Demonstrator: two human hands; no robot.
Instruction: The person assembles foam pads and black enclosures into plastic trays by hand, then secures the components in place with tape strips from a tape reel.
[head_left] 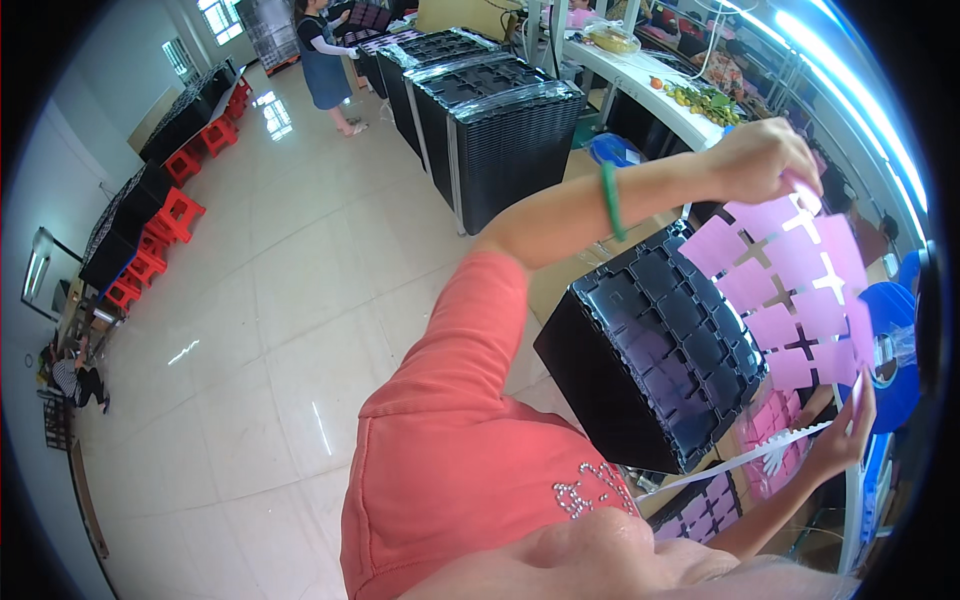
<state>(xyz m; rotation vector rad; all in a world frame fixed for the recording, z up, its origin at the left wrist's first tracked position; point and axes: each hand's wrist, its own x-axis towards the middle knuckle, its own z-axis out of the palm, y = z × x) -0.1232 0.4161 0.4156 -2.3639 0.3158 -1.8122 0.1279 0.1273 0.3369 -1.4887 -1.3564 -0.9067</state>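
Trays (650, 325): black, stacked;
Left hand (762, 163): clamped on the pink sheet (791, 262) at its top edge;
Pink sheet: between both hands, overlapping the trays in view; step likely positioning; next move calls for even alignment;
Right hand (843, 437): seemingly pinching its lower edge

The left arm (600, 205) extends rightward, elbow bent; the left hand (765, 165) is raised, fingers curled in a pinch. The right hand (846, 435) is lower, fingers pinched.

place: pretty clearly a factory workshop | giveaways: black trays (655, 335) stacked high, long white table (637, 82), red stools (181, 213) in rows, bright tube lights (828, 72) | maybe workers (722, 68) past the table, kinda hard to tell
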